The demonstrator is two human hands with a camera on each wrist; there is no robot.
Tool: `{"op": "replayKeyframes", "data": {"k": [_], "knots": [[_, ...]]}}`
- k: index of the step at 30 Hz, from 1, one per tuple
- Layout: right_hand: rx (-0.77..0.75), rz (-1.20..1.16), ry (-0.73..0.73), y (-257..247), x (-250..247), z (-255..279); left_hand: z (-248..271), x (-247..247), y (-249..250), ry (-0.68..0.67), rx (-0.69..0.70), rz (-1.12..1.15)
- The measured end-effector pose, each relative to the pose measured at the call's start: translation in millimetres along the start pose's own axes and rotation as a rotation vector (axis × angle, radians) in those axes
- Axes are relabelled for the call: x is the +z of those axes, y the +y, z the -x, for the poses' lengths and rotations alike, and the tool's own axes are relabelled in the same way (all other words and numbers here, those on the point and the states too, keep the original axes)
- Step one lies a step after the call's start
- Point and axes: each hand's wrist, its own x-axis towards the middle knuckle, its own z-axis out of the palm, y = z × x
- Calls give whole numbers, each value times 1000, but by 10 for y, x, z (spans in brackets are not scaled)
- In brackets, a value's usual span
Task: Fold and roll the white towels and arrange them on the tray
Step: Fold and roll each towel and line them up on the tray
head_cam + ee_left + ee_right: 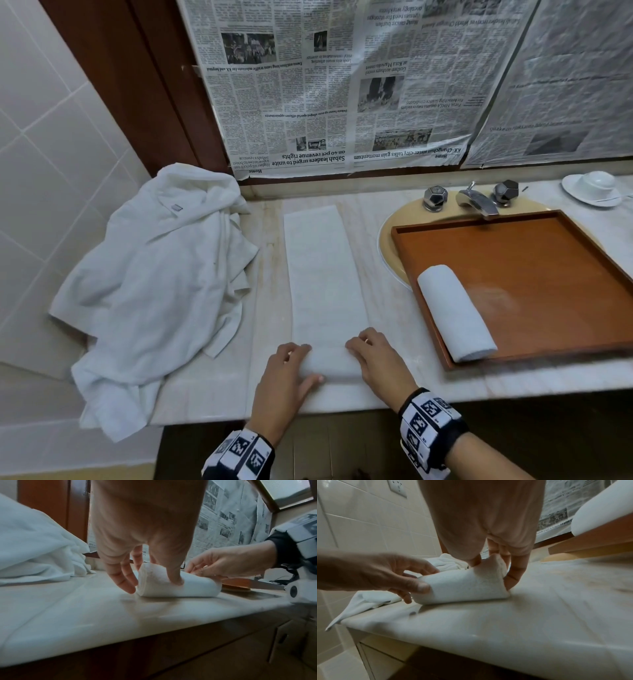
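Both hands [329, 370] grip the half-rolled towel [325, 274]; wrist views show its spiral end [145, 580].

Heaped white robe [154, 274] crowds the counter [267, 274] left, wooden tray [548, 274] blocks right; open lane lies between.

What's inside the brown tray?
One rolled white towel lies in the tray, near its left edge. The rest shows bare wood. The tray sits over the sink, so most of the basin underneath is hidden.
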Motion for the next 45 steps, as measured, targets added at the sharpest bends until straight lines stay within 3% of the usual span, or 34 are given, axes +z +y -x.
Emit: {"op": "replayKeyframes", "data": {"k": [4,9,15,18,23,25,27,29,33,37,40,41,43,45], "knots": [[-86,242,70,-109,-49,97,-108,-48,-73,-61,-92,92],[-183,254,56,-106,36,177,-238,-84,-89,-58,-104,112],[-115,-78,-130,53,-104,-58,-37,65,-65,3,85,-70],[-39,-206,-179,53,-176,-95,-52,46,-63,-6,40,-17],[114,-332,-162,99,-149,23,-193,-81,-84,-168,-30,-24],[103,-168,-77,30,-142,79,-252,-116,-80,-213,-63,3],[-33,103,77,-39,-92,136,-311,-158,-61,-241,-89,53],[-164,235,130,-66,-46,155,-369,-194,-43,-260,-116,106],[-193,180,-44,6,-91,12,-388,-177,3,-256,-119,74],[-62,-151,-316,-11,-362,-211,-279,-80,69,-151,8,-79],[-42,-204,-410,13,-416,-244,-299,-97,76,-219,-32,-9],[-13,-127,-407,2,-407,-226,-323,-105,60,-246,-52,19],[-45,185,-153,-8,-294,-138,-381,-135,46,-278,-90,78],[-120,336,25,-68,-177,-29,-439,-168,54,-283,-126,138]]}}
